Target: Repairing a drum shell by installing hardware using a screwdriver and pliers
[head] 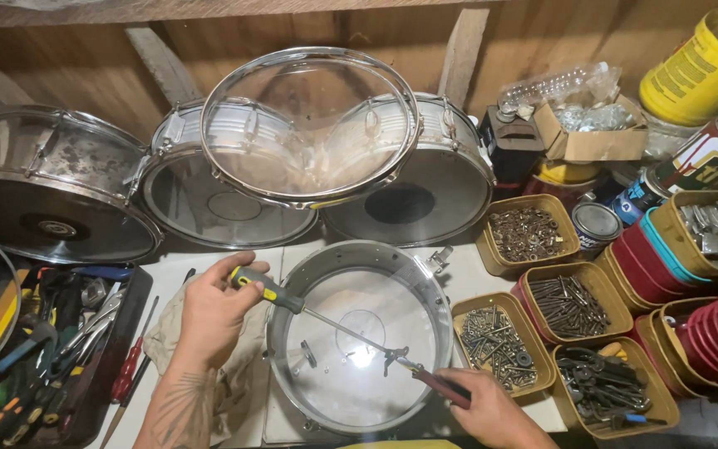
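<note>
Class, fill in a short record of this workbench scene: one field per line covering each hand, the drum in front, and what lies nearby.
Left hand: grips a yellow-handled screwdriver
Right hand: holds red-handled pliers
Drum shell: lies flat, clear head; both tools meet a small fitting inside it
Right side: trays of screws
Left side: tool tray
Behind: metal drums

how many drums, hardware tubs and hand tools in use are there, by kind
Drums: 4 — one under the hands, three at the back
Tan tubs of hardware: 4
Screwdriver in left hand: 1
Pliers in right hand: 1
Total: 10
</note>
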